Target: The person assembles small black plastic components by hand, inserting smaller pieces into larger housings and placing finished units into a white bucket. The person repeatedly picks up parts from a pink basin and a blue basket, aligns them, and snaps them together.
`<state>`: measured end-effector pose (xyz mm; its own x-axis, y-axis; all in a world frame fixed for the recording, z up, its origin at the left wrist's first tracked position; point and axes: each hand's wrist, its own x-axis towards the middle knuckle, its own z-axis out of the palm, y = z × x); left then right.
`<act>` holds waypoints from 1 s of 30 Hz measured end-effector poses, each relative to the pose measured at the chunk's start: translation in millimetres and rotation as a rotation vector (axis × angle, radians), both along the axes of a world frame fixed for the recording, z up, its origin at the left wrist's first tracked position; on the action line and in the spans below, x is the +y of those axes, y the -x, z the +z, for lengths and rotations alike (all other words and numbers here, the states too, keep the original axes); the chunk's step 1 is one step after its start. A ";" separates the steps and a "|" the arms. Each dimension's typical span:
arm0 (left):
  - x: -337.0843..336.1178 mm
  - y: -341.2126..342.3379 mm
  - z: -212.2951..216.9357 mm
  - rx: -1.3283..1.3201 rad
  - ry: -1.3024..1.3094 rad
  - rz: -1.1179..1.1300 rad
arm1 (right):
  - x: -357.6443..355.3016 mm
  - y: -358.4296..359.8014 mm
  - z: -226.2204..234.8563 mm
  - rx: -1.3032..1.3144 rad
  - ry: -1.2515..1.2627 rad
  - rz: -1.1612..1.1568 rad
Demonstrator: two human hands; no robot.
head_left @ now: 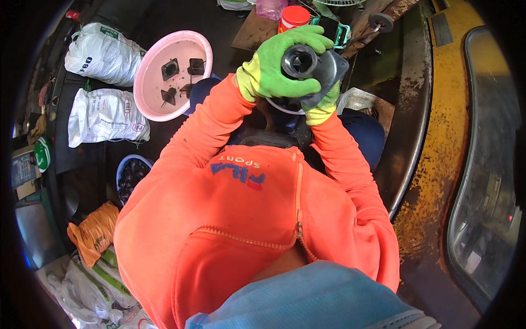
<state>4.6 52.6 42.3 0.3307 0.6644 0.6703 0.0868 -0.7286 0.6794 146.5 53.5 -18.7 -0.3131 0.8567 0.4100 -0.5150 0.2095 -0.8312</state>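
In front of my chest, both hands wear green gloves with yellow cuffs. My left hand (285,64) is wrapped round a black flanged part (332,70) with a round tubular opening that faces up. From below and to the right, my right hand (324,105) grips the flange, its fingers mostly hidden behind the part. Beneath my hands shows the pale rim of a container (287,110), largely covered. To the left, a pink basin (143,94) holds several similar black pieces (170,69), some with thin stems.
Two white sacks (104,55) lie left of the pink basin. Nearer sit a blue-rimmed basin (120,164) of dark pieces and an orange bag (94,231). A red-lidded jar (295,17) stands beyond my hands. A rusty yellow machine panel (433,137) lines the right side.
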 end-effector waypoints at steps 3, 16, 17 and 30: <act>-0.7 -7.5 -0.3 -0.026 -0.065 0.000 | -11.5 2.5 9.4 0.749 0.518 0.399; 10.3 2.3 4.2 -0.007 -0.111 -0.203 | 2.3 -19.1 28.7 -0.545 -0.434 -0.078; 11.1 2.1 3.7 -0.020 -0.100 -0.212 | 3.1 -19.9 27.5 -0.550 -0.446 -0.075; 20.5 5.6 -2.1 -0.028 -0.016 -0.378 | 0.3 -32.1 23.0 -0.574 -0.407 0.016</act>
